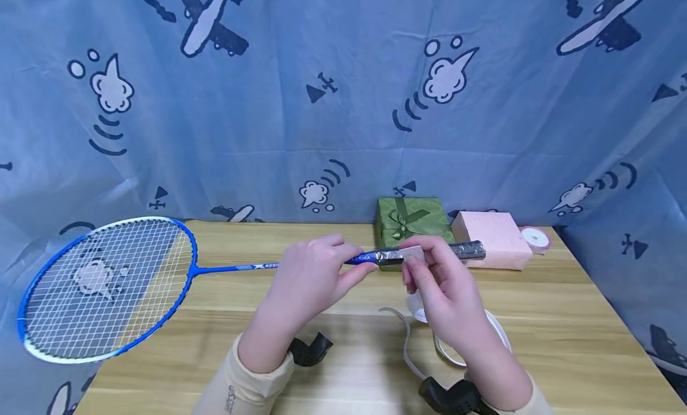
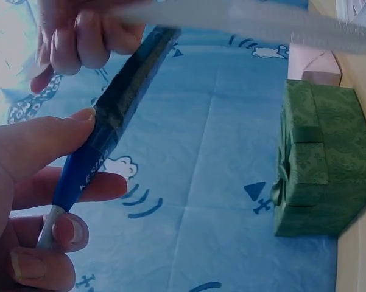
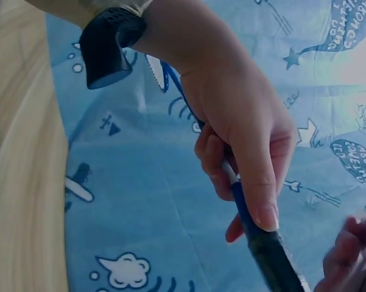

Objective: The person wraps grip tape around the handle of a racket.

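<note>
A blue and white badminton racket is held level, its strung head to the left and its dark handle to the right. My left hand grips it where the shaft meets the handle, the thumb lying along the blue cone. Between thumb and fingers, my right hand pinches the end of a whitish strip of grip tape against the handle in the head view. From that hand the tape hangs in loops towards the table; a pale band of it crosses the left wrist view.
Behind the handle stand a green gift box with a bow and a pink box. A white and pink roll lies beside them on the wooden table. A blue patterned curtain hangs behind.
</note>
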`<state>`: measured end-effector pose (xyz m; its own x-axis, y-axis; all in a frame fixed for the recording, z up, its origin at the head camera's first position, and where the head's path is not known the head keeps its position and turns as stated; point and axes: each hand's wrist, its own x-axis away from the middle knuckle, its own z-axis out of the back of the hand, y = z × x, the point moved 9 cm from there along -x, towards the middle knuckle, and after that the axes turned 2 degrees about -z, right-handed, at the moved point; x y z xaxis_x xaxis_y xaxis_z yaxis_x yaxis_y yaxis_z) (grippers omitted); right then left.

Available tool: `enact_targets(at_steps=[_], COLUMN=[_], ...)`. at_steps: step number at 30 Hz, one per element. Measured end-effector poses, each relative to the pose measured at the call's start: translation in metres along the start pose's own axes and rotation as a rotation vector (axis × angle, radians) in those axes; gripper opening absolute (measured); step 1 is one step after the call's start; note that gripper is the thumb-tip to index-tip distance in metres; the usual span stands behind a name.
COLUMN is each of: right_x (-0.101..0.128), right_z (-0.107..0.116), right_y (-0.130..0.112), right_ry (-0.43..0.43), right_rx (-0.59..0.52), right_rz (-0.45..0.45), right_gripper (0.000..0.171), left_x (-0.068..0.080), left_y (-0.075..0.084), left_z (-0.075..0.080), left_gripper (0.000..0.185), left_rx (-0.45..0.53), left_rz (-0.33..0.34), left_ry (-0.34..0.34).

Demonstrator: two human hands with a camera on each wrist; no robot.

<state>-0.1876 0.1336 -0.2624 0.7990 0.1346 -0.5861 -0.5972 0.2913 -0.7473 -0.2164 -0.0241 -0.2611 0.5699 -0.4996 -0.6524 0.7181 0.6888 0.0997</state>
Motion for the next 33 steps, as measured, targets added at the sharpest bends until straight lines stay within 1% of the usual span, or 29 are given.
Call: enact_targets(at_steps=[2, 4, 6, 8, 9, 11, 15, 17, 18, 21, 23, 25, 26, 28, 30, 32, 33], right_x=[0.002, 0.002, 0.002, 0.001, 0.001, 0.001, 0.002, 0.003, 0.004, 0.007, 0.01, 0.014, 0.016, 0.02, 0.024, 0.026, 0.028], right_z=[-0.003, -0.006, -0.011, -0.016, -0.019, -0.025, -0.033, -0.037, -0.038, -0.041, -0.042, -0.042, -0.042, -0.043, -0.048, -0.052, -0.055], right_y=[0.005, 0.012, 0.017, 0.022, 0.024, 0.029, 0.042, 0.049, 0.053, 0.066, 0.074, 0.081, 0.083, 0.086, 0.087, 0.087, 0.086], right_ry=[-0.017, -0.04, -0.073, -0.125, -0.157, -0.246, -0.402, -0.458, -0.478, -0.514, -0.508, -0.5, -0.5, -0.511, -0.542, -0.562, -0.571], right_rx=[-0.007, 0.039, 0.08, 0.066, 0.036, -0.101, -0.409, -0.538, -0.583, -0.697, -0.708, -0.662, -0.62, -0.525, -0.457, -0.431, -0.441], right_rz=[-0.045, -0.081, -0.064, -0.046, -0.034, -0.019, -0.081, -0.144, -0.181, -0.316, -0.393, -0.444, -0.458, -0.479, -0.48, -0.475, -0.474], right_gripper=[0.032, 0.043, 0.048, 0.048, 0.047, 0.045, 0.053, 0.052, 0.049, 0.031, 0.022, 0.017, 0.018, 0.027, 0.038, 0.044, 0.047], left_x=[0.001, 0.001, 0.002, 0.004, 0.005, 0.006, 0.006, 0.005, 0.005, 0.004, 0.005, 0.007, 0.009, 0.011, 0.012, 0.013, 0.013], left_y=[-0.003, -0.007, -0.011, -0.015, -0.017, -0.021, -0.028, -0.032, -0.035, -0.042, -0.045, -0.047, -0.047, -0.046, -0.044, -0.04, -0.038], left_z=[-0.004, -0.009, -0.014, -0.021, -0.024, -0.031, -0.042, -0.048, -0.05, -0.056, -0.059, -0.061, -0.062, -0.06, -0.056, -0.05, -0.047], left_gripper=[0.023, 0.023, 0.023, 0.023, 0.022, 0.023, 0.024, 0.025, 0.025, 0.027, 0.027, 0.028, 0.028, 0.029, 0.029, 0.029, 0.028], left_rx=[0.015, 0.025, 0.029, 0.028, 0.027, 0.022, 0.014, 0.008, 0.007, 0.003, 0.008, 0.009, 0.014, 0.017, 0.015, 0.014, 0.01], left_rz=[0.015, 0.028, 0.039, 0.053, 0.057, 0.069, 0.077, 0.086, 0.095, 0.137, 0.17, 0.188, 0.191, 0.195, 0.195, 0.189, 0.181], left_ry=[-0.004, -0.009, -0.026, -0.05, -0.062, -0.092, -0.118, -0.124, -0.123, -0.132, -0.14, -0.151, -0.155, -0.154, -0.142, -0.125, -0.115])
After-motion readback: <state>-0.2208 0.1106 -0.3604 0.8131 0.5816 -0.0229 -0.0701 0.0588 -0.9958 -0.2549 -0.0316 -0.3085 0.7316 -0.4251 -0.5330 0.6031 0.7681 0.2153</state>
